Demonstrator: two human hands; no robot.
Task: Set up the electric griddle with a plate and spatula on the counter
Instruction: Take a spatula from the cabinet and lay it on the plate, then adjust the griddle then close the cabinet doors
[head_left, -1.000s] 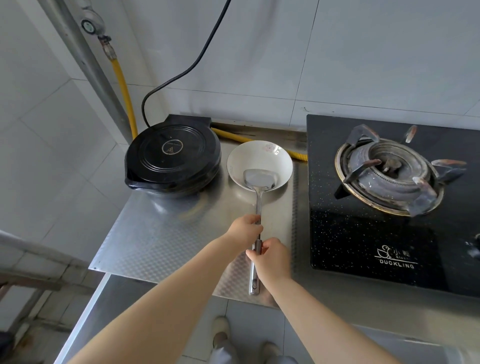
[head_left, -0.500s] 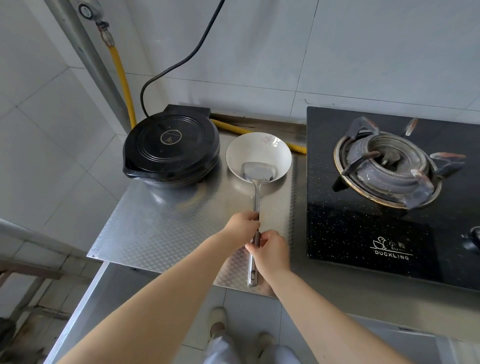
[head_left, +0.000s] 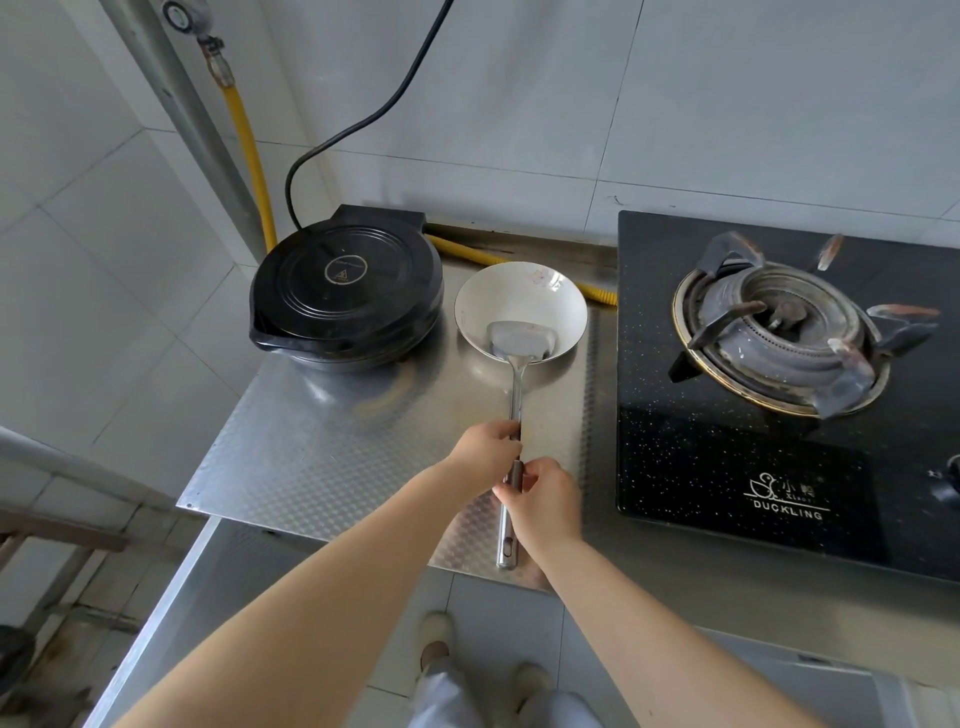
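A round black electric griddle (head_left: 345, 293), lid closed, stands at the back left of the steel counter (head_left: 322, 447). Right beside it sits a white plate (head_left: 511, 291) with a small flower print. A steel spatula (head_left: 515, 364) lies with its blade in the plate and its long handle pointing toward me. My left hand (head_left: 483, 447) pinches the handle's middle. Just below it, my right hand (head_left: 545, 501) grips the handle, whose end sticks out past the fingers.
A black glass gas stove (head_left: 779, 467) with one burner (head_left: 779, 332) fills the counter's right side. A yellow gas hose (head_left: 244, 135) runs down the wall and behind the plate. The griddle's black cord (head_left: 363, 119) climbs the tiled wall. The counter's front edge is near my hands.
Both hands keep their hold on the spatula handle. The hands and spatula have hardly moved against the plate; the camera has tilted slightly.
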